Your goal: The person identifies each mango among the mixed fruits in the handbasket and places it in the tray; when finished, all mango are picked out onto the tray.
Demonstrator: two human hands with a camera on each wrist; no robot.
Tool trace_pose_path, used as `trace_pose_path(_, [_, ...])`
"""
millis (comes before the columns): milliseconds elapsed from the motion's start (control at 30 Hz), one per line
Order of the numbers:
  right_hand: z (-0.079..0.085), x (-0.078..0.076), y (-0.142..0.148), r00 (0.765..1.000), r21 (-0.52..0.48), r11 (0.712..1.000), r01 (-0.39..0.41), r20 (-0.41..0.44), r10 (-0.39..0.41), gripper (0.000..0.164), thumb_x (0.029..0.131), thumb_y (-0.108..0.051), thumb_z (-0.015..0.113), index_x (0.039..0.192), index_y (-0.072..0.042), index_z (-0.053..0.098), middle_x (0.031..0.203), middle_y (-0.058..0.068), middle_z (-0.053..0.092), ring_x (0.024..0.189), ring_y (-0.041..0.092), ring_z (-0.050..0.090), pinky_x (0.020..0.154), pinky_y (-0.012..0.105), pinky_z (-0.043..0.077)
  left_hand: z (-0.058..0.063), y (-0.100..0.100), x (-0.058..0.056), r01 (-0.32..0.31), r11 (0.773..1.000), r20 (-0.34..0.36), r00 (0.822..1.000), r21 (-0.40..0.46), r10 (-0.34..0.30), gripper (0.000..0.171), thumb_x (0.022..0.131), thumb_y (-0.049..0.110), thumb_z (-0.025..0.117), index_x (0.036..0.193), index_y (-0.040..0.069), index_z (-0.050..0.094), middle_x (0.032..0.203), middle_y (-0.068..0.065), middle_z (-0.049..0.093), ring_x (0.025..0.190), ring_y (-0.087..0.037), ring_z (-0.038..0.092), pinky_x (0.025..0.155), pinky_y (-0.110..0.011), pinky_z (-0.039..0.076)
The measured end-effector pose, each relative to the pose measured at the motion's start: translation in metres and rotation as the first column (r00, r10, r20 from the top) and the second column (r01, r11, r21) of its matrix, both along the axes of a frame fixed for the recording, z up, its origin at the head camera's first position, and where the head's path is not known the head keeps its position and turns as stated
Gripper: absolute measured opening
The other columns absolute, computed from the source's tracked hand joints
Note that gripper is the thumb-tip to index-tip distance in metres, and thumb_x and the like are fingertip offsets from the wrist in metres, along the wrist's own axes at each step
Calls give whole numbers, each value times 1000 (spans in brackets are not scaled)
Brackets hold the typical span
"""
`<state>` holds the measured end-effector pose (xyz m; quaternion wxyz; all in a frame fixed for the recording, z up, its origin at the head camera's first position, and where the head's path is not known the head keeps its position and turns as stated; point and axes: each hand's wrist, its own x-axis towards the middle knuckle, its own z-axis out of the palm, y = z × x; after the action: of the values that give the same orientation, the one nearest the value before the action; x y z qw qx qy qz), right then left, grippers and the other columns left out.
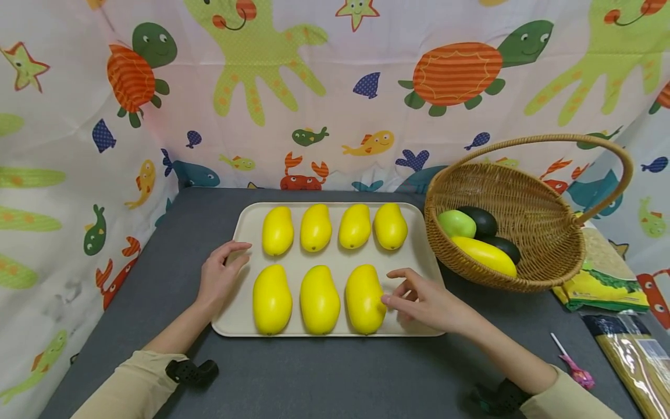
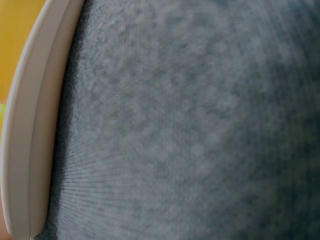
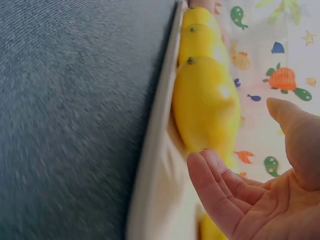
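Yellow mangoes lie in two rows on a cream tray (image 1: 413, 330): several at the back, three in front. My right hand (image 1: 426, 302) hovers over the tray's right front part, beside the rightmost front mango (image 1: 364, 299). Its fingers are loosely bent and hold nothing; in the right wrist view the thumb and fingers stand apart next to that mango (image 3: 205, 100). At the tray's left rim is my left hand (image 1: 217, 279), relaxed, thumb and forefinger apart, holding no fruit. Only the tray's edge (image 2: 35, 125) and grey cloth fill most of the left wrist view.
A wicker basket (image 1: 544, 233) at the right holds a yellow mango (image 1: 484, 256), a green fruit (image 1: 456, 223) and two dark fruits. Right of it lie a yellow-green packet (image 1: 607, 285), a lollipop (image 1: 578, 372) and a pasta-like pack (image 1: 635, 361). A printed curtain (image 1: 324, 105) hangs behind.
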<state>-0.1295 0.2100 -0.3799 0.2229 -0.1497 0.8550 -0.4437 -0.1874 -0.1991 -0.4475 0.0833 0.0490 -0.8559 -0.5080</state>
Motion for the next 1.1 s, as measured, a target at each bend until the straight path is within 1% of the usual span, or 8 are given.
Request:
trace_pose_path(67, [7,1,5,999,23,1000,-15,-41,16,60,94,-39,63,138,-3,44,98,5,64,78,24,65,68,33,56,0,0,0,-1,1000,2,1000,0,1,27,92,18,64,117,10,69,141,-11,52,137,-26,39,113,-50,26])
trace_pose_path(167, [18,3,13,986,69,996,-55,-155,65,52,93,-38,65,132,-6,51,96,-1,64,82,17,65,69,29,55,1,0,0,-3,1000,5,1000,0,3,27,92,18,65,117,10,69,141,-11,52,137,-25,39,113,-49,26])
trace_pose_path(300, [36,4,26,950,132,988,-79,-290,115,39,91,-39,68,121,-15,62,94,-9,63,84,8,62,71,26,53,1,1,1,-7,1000,9,1000,-5,7,27,92,18,65,117,10,69,141,-11,51,137,-25,38,113,-49,26])
trace_pose_path(400, [51,2,36,929,150,986,-77,-347,126,29,90,-35,69,114,-19,65,95,-11,63,82,6,61,68,25,53,1,1,1,-9,1000,12,1000,-9,9,27,92,18,64,117,10,69,142,-11,51,137,-26,38,113,-50,26])
trace_pose_path(633, [84,-17,68,854,258,966,-8,-500,141,19,89,-25,73,107,-20,69,89,-12,64,81,7,60,66,24,54,1,2,0,-13,1000,9,1000,-6,13,27,92,18,64,117,9,69,140,-10,52,135,-27,40,113,-49,28])
trace_pose_path(733, [92,-30,84,853,331,943,31,-500,147,22,88,-25,73,108,-17,69,86,-9,64,79,9,59,63,23,53,1,2,0,-14,1000,6,1000,-7,14,27,92,18,64,117,9,70,140,-10,53,135,-27,41,112,-49,28])
trace_pose_path(833, [95,-42,100,863,394,918,41,-477,166,25,87,-25,74,109,-13,69,84,-7,64,76,11,57,61,24,50,1,2,0,-13,1000,5,1000,-7,13,27,92,18,64,116,9,70,138,-10,54,134,-27,42,112,-49,28])
trace_pose_path(1100, [95,-65,125,926,511,859,-33,-308,218,37,85,-32,75,112,-7,67,100,0,66,83,11,58,65,25,52,0,1,0,-12,1000,-5,1000,-7,12,26,92,17,64,116,9,70,137,-10,55,133,-27,43,112,-48,29])
